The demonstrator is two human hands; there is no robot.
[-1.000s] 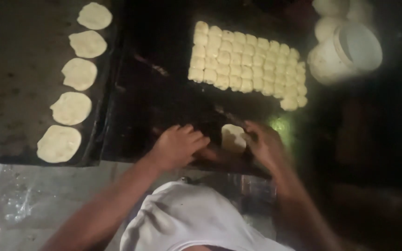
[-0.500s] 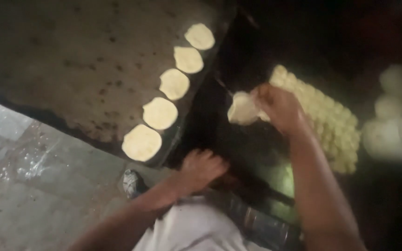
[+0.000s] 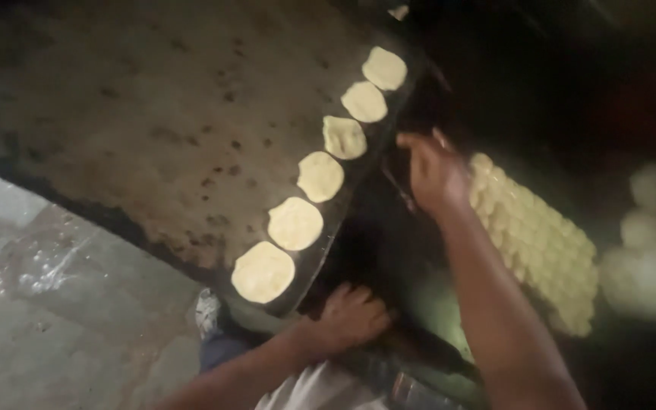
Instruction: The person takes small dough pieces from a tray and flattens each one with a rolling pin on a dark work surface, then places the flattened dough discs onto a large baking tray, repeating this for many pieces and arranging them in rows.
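Six flattened dough discs [image 3: 320, 176] now line the griddle [image 3: 153, 129] edge, five earlier; right hand [image 3: 433, 171] open and empty beside them, its disc released; left hand [image 3: 352, 317] rests loosely curled on the desk [image 3: 419, 311]; rolled dough balls [image 3: 537, 243] unchanged.

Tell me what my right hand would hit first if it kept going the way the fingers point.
Probably the third flat dough round along the griddle's near edge; the right hand points toward it, though depth is unclear.

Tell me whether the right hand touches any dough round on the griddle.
Apart. The head view shows the right hand past the griddle edge, clear of the nearest dough round.
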